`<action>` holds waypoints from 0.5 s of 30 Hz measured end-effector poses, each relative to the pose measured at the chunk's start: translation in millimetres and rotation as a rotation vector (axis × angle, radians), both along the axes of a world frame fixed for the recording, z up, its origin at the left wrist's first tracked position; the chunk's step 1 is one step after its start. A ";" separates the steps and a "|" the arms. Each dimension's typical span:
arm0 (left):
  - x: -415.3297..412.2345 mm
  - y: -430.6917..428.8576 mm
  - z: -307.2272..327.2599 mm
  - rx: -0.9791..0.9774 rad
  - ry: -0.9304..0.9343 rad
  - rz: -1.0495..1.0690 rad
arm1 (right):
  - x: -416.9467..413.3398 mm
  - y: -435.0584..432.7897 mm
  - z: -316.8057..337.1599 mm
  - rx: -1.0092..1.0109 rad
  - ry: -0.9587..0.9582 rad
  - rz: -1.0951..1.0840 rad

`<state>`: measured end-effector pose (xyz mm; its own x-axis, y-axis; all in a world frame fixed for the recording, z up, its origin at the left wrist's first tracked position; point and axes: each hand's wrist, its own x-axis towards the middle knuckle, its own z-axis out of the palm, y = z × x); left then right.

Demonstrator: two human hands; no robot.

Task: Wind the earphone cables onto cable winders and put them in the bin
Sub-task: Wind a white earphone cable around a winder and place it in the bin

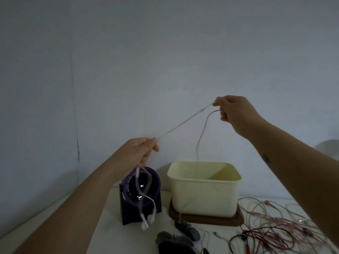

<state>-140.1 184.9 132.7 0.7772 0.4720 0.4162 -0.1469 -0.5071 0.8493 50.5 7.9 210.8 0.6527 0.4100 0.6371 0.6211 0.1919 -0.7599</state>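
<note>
L hand & R hand pinch earphone cable taut; earbuds dangling below L hand could snag purple device.

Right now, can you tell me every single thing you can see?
table: one, white, under everything.
board: one, brown, at the back.
bin: one, cream, on the board.
fan: one, purple and black, left of the bin.
earphones: one pair, white, stretched in the air, buds dangling before the fan.
winders: at least two, grey, at the front.
tangled cables: one heap, reddish, on the right.
left hand: one, pinching the earphones low.
right hand: one, pinching the earphones higher up.
</note>
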 end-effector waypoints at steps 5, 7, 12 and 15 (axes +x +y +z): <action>0.1 -6.1 -28.4 -0.112 0.109 -0.090 | 36.7 -13.1 -22.9 0.078 0.116 -0.179; -0.9 -9.6 -34.7 -0.139 0.150 -0.121 | 43.4 -16.6 -32.1 0.082 0.102 -0.262; -1.7 -12.3 -47.1 -0.163 0.168 -0.139 | 63.6 -33.4 -58.9 -0.003 0.109 -0.319; -0.5 -10.8 -55.0 -0.116 0.143 -0.123 | 72.1 -45.8 -92.3 -0.217 0.195 -0.175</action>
